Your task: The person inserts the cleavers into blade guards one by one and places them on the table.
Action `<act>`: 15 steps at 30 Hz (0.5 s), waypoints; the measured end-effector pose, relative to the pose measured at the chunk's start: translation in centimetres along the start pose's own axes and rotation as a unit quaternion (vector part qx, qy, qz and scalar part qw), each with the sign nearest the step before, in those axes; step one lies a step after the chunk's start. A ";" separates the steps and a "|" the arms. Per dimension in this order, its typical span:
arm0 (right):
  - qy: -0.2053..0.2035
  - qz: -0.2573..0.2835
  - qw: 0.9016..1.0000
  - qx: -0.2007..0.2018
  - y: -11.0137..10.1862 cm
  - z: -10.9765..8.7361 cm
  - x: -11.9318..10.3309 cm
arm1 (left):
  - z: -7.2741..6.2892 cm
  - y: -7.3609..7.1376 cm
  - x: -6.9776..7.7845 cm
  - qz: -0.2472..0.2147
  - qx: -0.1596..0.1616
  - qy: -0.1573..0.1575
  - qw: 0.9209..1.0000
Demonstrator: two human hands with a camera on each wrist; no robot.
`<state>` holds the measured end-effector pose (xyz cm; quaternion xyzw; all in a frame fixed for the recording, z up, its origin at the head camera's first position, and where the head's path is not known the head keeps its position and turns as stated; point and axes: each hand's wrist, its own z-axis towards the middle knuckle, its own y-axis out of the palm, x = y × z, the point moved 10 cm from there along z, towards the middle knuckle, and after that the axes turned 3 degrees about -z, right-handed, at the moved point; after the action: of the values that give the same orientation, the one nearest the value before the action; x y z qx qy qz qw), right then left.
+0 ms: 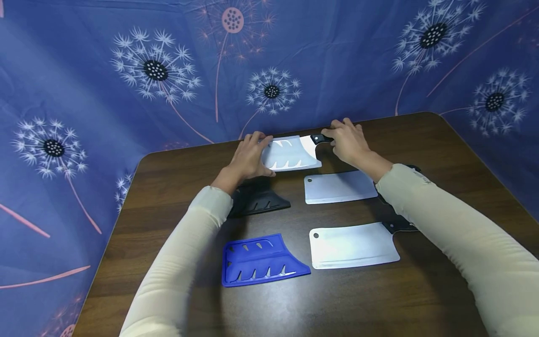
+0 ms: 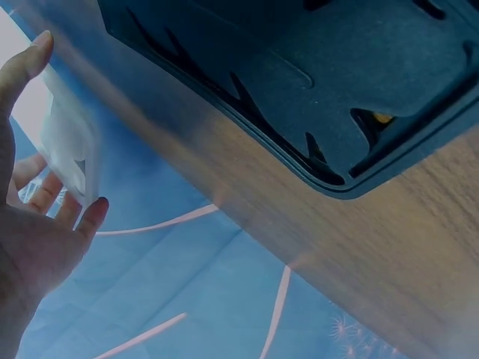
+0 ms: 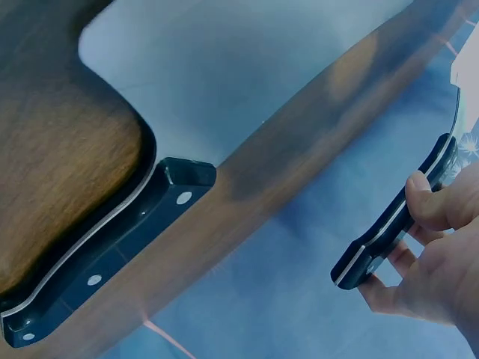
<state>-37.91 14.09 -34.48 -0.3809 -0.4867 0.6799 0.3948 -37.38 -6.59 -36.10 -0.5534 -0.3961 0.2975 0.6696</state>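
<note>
At the table's far edge, a cleaver (image 1: pixel 309 145) sits in a white slotted blade guard (image 1: pixel 290 157), with part of its blade bare near the handle. My left hand (image 1: pixel 248 159) grips the guard's closed end, thumb on one edge and fingers on the other. My right hand (image 1: pixel 348 142) holds the cleaver's black riveted handle (image 3: pixel 393 217) between thumb and fingers. Beneath my left wrist lies a black blade guard (image 1: pixel 263 201), partly hidden by the arm. A second cleaver (image 1: pixel 340 186) rests under my right forearm, its handle mostly covered in the head view.
Nearer on the brown wooden table (image 1: pixel 269 313) lie a blue blade guard (image 1: pixel 263 262) and a third cleaver (image 1: pixel 353 245), its handle partly behind the right sleeve. A blue cloth with dandelion prints (image 1: pixel 337 61) hangs behind the table's far edge.
</note>
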 end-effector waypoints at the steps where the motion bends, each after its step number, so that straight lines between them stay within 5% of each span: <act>1: 0.002 0.000 1.000 -0.003 0.1 0.2 0.1 | 0.1 0.1 -0.1 -0.001 -0.003 -0.003 1.000; 15: 0.036 0.024 0.997 -0.058 2.1 1.9 0.9 | 0.9 1.8 -1.3 -0.043 -0.050 -0.046 0.997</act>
<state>-40.30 13.79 -36.21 -0.4391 -0.5010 0.6458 0.3729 -38.78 -6.80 -38.04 -0.5540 -0.4646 0.2734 0.6344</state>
